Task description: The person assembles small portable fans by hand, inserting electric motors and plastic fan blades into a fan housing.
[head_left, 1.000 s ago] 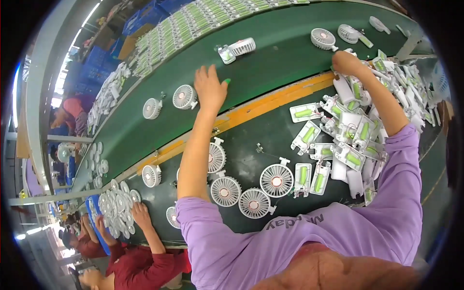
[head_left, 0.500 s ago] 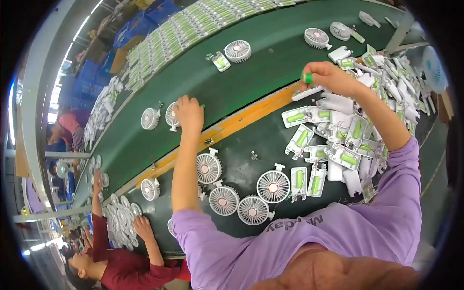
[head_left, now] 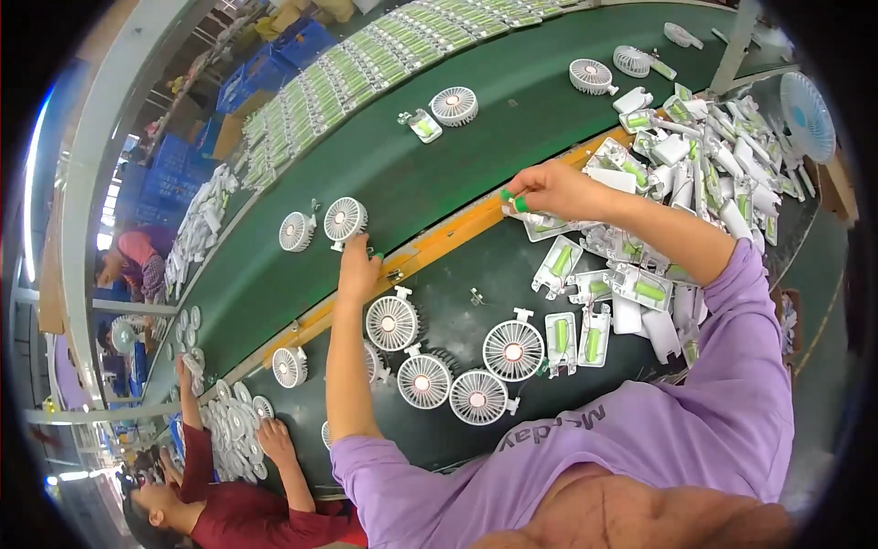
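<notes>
My left hand (head_left: 359, 267) reaches over the orange rail to the green belt. Its index finger is stretched out and the thumb stands apart. The fingertips lie beside the short stem of a round white fan head (head_left: 346, 220), and whether they touch is unclear. A second fan head (head_left: 295, 231) rests just left of that one. My right hand (head_left: 558, 190) is pinched above the rail, with green wrapping on its fingertips. What it grips, if anything, is hard to make out; white casing parts (head_left: 546, 227) with green cells lie directly below.
Several fan heads (head_left: 423, 380) lie on the near worktop. Casings with green cells (head_left: 649, 288) are heaped at right. Across the belt (head_left: 402, 174) stand dense rows of green-celled parts (head_left: 366, 78). At lower left a co-worker's hand (head_left: 276, 441) touches a pile of white discs (head_left: 233, 421).
My left hand has drawn back toward me, uncovering the fan head it was over. My right hand has moved left and nearer along the rail.
</notes>
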The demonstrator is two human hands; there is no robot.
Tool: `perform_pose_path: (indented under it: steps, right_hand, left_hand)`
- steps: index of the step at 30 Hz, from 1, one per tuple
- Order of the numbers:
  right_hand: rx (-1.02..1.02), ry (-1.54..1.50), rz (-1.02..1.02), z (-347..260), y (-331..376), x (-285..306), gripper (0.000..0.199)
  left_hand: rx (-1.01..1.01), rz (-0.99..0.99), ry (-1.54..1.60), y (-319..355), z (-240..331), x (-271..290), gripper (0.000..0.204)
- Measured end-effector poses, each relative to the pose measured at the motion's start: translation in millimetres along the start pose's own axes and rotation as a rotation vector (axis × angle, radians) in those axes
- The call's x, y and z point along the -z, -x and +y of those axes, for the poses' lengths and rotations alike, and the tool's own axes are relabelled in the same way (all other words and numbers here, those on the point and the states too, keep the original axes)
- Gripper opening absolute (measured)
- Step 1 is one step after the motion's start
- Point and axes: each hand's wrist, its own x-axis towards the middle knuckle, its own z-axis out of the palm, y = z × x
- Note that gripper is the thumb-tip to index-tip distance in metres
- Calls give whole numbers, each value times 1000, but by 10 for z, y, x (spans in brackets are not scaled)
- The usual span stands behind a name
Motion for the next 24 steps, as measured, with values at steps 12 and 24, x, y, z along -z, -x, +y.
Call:
perform_pose_path:
  steps: [12, 24]
  right_hand:
    - [-26, -138, -1, 179, 37, 41, 17]
    - [339, 46, 106, -181, -38, -227, 12]
  left_hand:
    - [136, 97, 190, 89, -15, 113, 15]
    - [32, 17, 1175, 74, 1364, 122, 13]
